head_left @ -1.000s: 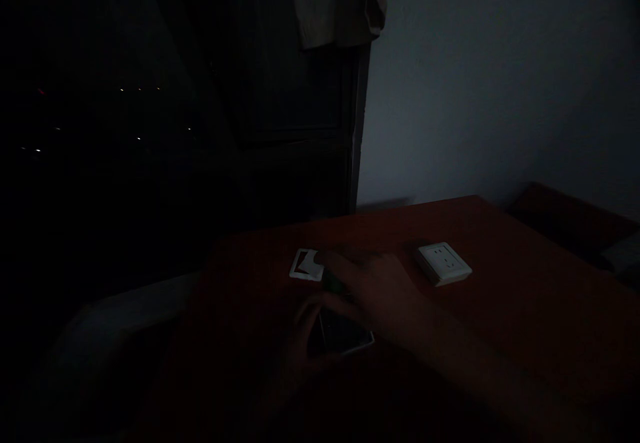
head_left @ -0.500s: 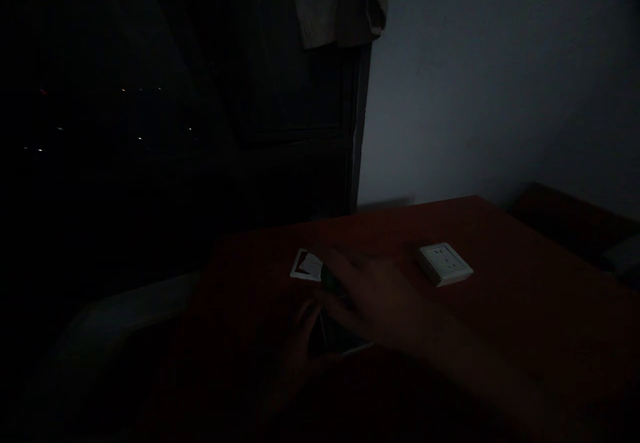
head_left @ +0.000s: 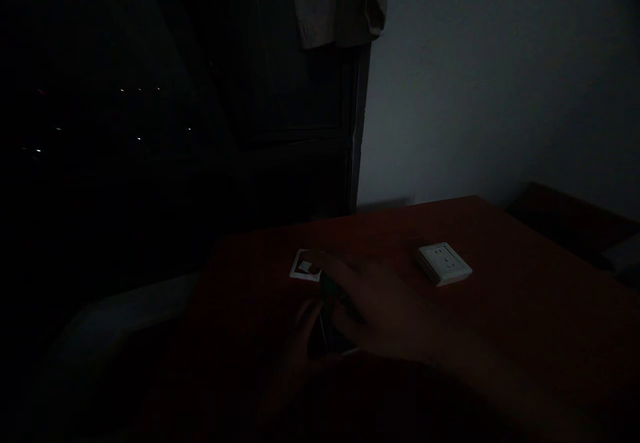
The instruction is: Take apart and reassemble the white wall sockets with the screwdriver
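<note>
The scene is very dark. My left hand [head_left: 301,346] curls around the left side of a dark box-like object with pale edges [head_left: 340,343] on the table. Over it from the right reaches my right hand [head_left: 377,303], fingers bent around a dark green object [head_left: 330,286] whose kind I cannot make out. Its forefinger extends to a small pale piece [head_left: 306,266] that lies within a white square frame [head_left: 296,272] and partly covers it. To the right of my hands sits a white wall socket [head_left: 445,263] on its box, face up.
The reddish-brown table [head_left: 505,269] meets a pale wall [head_left: 490,96] at the back. A dark window [head_left: 150,183] with small lights fills the left. Cloth [head_left: 340,9] hangs at the top. Another dark piece of furniture [head_left: 575,223] stands at the right.
My right hand's forefinger has shifted over the pale piece, which now shows less and lies slightly further left. My left hand and the wall socket stay about where they were.
</note>
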### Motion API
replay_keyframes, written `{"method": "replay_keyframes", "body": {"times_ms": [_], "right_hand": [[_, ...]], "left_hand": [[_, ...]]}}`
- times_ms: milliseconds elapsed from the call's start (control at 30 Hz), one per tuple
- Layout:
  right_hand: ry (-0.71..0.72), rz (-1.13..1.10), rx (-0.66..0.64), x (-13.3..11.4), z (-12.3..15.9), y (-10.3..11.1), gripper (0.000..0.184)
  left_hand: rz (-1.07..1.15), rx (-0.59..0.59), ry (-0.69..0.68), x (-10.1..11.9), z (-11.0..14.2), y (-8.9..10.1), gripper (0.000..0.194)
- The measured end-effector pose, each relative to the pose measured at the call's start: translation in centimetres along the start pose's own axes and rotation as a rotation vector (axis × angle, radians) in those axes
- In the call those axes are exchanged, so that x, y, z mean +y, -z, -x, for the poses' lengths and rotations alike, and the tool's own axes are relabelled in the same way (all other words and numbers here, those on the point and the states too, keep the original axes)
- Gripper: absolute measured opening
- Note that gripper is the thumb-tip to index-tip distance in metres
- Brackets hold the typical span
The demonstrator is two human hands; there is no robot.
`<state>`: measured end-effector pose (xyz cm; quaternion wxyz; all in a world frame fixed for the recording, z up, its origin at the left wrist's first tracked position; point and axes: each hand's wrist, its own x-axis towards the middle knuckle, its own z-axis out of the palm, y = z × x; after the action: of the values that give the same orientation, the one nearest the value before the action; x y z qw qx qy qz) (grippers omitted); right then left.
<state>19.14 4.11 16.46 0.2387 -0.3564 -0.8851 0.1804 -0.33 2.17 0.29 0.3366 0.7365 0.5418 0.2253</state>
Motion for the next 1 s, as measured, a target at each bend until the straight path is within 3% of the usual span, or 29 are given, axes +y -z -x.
{"method": "replay_keyframes", "body": {"times_ms": [167, 233, 400, 567, 800, 900, 1000], "right_hand": [[-0.087, 0.205, 0.03, 0.42, -0.53, -0.56, 0.04], [-0.106, 0.214, 0.051, 0.47, -0.63, -0.71, 0.042], [0.011, 0.022, 0.042, 0.32, -0.31, -0.65, 0.061], [-0.065, 0.2, 0.036, 0.74, -0.47, -0.96, 0.039], [0.037, 0.033, 0.059, 0.53, -0.11, -0.59, 0.052], [-0.032, 0.146, 0.041, 0.63, -0.37, -0.62, 0.04], [-0.108, 0.234, 0.049, 0.68, -0.53, -0.55, 0.04]], "left_hand": [[0.003, -0.002, -0.003, -0.2, -0.08, -0.06, 0.079], [0.001, -0.004, -0.002, -0.33, -0.07, -0.03, 0.081], [0.005, 0.001, -0.004, -0.49, -0.09, -0.23, 0.081], [0.005, 0.005, -0.004, -0.48, -0.08, -0.25, 0.08], [0.005, 0.021, -0.008, -0.21, -0.04, -0.29, 0.082], [0.005, 0.02, 0.0, -0.24, -0.15, -0.34, 0.082], [-0.004, 0.007, 0.0, -0.43, -0.14, -0.19, 0.082]]}}
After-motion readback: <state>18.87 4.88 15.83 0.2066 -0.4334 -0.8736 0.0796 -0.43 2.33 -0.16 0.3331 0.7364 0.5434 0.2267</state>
